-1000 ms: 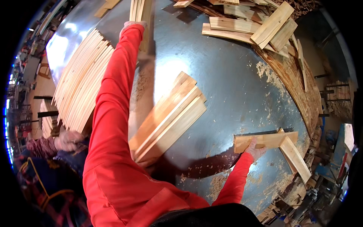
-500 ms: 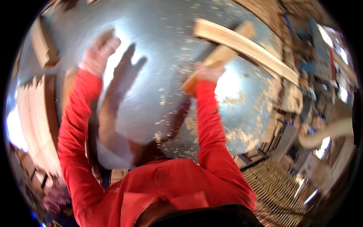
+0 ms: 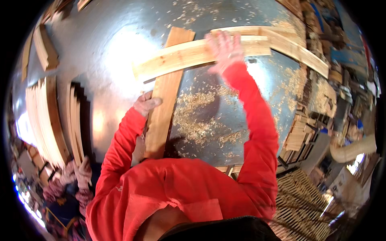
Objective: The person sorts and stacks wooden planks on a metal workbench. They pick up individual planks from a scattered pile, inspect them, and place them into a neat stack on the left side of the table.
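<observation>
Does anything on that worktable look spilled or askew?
Yes. Wood shavings lie loose across the metal tabletop, like a spill. Also, the pale board beneath the right hand lies slantwise across the darker plank at the left hand, which looks untidy compared with the lined-up board stack at far left.

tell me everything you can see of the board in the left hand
The board is a long, flat, light-brown plank, apparently bare wood. It stretches from beside the red top out over the grey table. A paler board crosses over its far part. The left hand grips its left edge, thumb on top.
</observation>
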{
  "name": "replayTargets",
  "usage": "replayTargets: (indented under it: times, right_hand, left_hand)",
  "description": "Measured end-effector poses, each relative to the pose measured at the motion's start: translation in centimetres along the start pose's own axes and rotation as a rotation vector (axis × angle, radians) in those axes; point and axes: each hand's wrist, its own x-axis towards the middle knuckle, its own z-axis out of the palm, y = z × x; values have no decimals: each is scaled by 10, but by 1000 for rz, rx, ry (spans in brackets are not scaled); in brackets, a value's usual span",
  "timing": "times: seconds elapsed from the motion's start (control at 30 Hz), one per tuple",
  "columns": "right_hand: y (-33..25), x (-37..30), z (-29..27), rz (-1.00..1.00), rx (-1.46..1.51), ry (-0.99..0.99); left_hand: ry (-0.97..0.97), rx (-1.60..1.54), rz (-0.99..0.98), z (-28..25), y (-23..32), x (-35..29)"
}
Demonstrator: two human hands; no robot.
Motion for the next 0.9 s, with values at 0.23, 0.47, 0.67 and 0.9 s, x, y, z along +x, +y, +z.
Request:
replayTargets:
  times: [0.23,0.47,0.67,0.9]
  right_hand:
    - [-40,-9,-56,127,845,-622]
    - [7,-24,18,310,667,320]
    - [211,17,121,549,-127,-170]
    - [93,29,134,128,130,955]
  left_hand:
    - [404,-240,-19,19,-11,19]
    - [221,-240,-47,-18,-67,72]
    - [154,350,-140,11,-23,63]
    - [311,-45,-139,32,7,49]
